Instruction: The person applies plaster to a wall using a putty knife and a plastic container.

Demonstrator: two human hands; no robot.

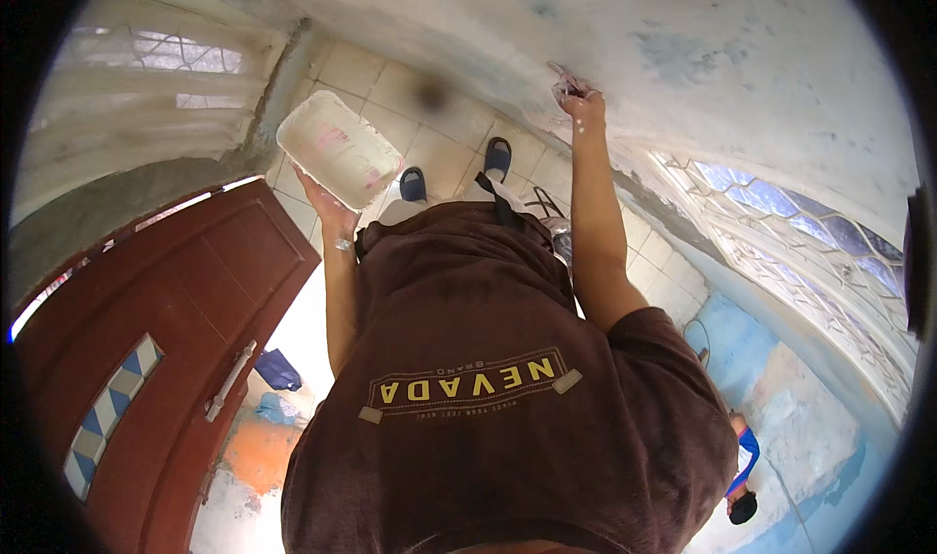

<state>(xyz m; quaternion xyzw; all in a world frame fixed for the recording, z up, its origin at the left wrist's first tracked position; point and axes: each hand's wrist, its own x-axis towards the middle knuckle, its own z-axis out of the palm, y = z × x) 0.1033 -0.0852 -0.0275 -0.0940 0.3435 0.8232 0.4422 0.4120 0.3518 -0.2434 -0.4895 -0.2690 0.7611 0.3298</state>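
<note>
My left hand (332,205) grips a white rectangular tray (382,142) from below, at its near edge. Pale paste with pink smears coats the inside of that tray. On the other side, my right arm reaches up to the pale, patchy wall (673,27). My right hand (583,101) is close to that wall, its fingers curled and spotted with white and pink paste. A thin, light-coloured tip shows beyond the fingers; whether it is a tool or a finger is too small to tell.
A red-brown door (185,310) with a handle stands at the left. Grilled windows (791,203) line the right wall. My sandalled feet stand on the tiled floor (434,159). Another person (744,466) is at the lower right, by a blue and white patched surface.
</note>
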